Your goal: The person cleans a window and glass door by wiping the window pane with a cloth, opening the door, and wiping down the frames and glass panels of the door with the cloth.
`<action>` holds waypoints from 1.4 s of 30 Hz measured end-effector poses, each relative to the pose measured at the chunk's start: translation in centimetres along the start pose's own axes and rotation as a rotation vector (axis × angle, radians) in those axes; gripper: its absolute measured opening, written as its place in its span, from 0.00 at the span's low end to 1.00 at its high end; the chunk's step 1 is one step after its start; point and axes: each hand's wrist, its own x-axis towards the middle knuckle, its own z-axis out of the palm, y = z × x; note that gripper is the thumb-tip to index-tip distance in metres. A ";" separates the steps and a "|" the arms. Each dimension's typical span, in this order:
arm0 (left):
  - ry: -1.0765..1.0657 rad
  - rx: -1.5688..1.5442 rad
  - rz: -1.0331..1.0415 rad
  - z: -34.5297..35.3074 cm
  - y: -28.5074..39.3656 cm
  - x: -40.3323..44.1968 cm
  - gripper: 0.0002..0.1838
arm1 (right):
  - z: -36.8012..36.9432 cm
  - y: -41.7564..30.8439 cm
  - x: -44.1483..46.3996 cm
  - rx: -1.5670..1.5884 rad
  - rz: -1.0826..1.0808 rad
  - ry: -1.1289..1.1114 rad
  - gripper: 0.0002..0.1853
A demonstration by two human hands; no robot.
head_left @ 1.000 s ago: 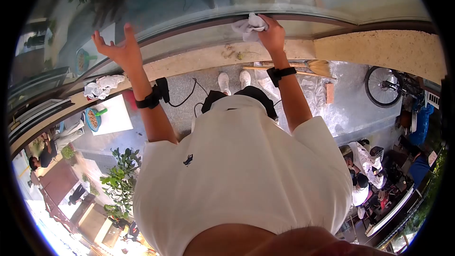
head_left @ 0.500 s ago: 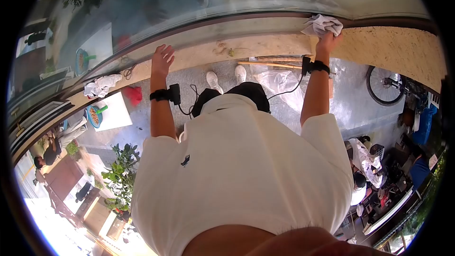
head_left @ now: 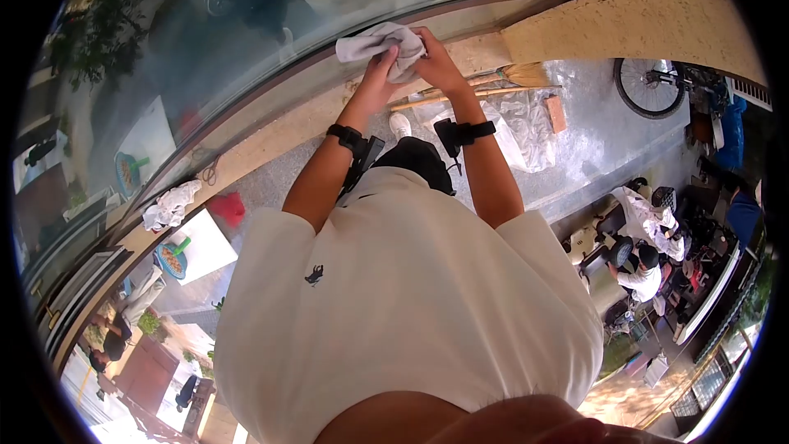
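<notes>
A crumpled pale cloth (head_left: 371, 43) is held up between both hands, in front of the window glass (head_left: 222, 41) and over the sill. My left hand (head_left: 378, 80) grips its lower side, the fingers partly hidden by the folds. On the right edge of the cloth, my right hand (head_left: 437, 64) is closed, with fingers bent over the fabric. Below the hands runs the tan window ledge (head_left: 271, 125). Each wrist wears a black strap with a small device.
A second crumpled cloth (head_left: 171, 205) lies on the ledge at left, near a blue basket (head_left: 171, 260) on a white board. A broom (head_left: 526, 75), plastic sheeting (head_left: 526, 144) and a brick (head_left: 556, 114) are on the floor. A bicycle wheel (head_left: 649, 86) stands at right; people are farther off.
My right hand has brought the cloth leftward from the right part of the ledge. My left hand, earlier empty with fingers spread, has moved right and taken hold of it too.
</notes>
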 end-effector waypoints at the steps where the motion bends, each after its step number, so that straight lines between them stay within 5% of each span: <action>1: -0.058 -0.116 0.048 -0.4 -0.6 0.6 0.25 | 1.0 -0.6 -0.7 -0.064 -0.041 -0.050 0.25; 4: -0.092 -0.255 0.059 -2.8 -1.6 1.4 0.19 | 3.3 -2.6 -2.1 -0.100 0.024 0.004 0.29; 5: -0.041 -0.332 0.057 -3.4 -1.5 0.9 0.18 | 4.4 -2.1 -2.1 -0.320 -0.152 0.097 0.29; 9: -0.013 -0.185 0.076 -7.5 0.8 -0.1 0.18 | 9.3 -3.9 -4.9 -0.598 -0.265 0.235 0.27; 14: -0.070 -0.184 0.007 -13.6 6.4 -5.2 0.18 | 17.2 -8.9 -9.4 -0.286 -0.051 0.166 0.22; 22: 0.163 -0.078 0.105 -18.5 8.3 -12.1 0.16 | 22.4 -12.9 -15.2 -0.452 -0.075 0.262 0.10; 24: 0.224 -0.063 0.103 -19.0 8.9 -11.9 0.15 | 24.0 -11.3 -16.3 -0.500 -0.027 0.289 0.13; 27: 0.023 -0.079 0.031 -20.8 8.2 -8.9 0.14 | 26.7 -8.7 -16.8 -0.341 0.044 0.217 0.28; 31: -0.111 -0.097 -0.122 -19.8 8.0 -6.5 0.13 | 28.6 -6.6 -14.7 -0.453 -0.112 0.331 0.36; 34: -0.241 -0.133 -0.062 -22.7 6.9 -5.4 0.14 | 28.4 -4.5 -12.2 -0.592 -0.032 0.320 0.37; 38: -0.138 -0.092 -0.030 -23.3 8.9 -10.1 0.14 | 30.2 -3.5 -10.3 -0.582 -0.019 0.191 0.33; 42: 0.112 0.085 0.044 -24.4 11.8 -13.2 0.13 | 32.0 -3.7 -9.4 -0.540 -0.187 0.296 0.30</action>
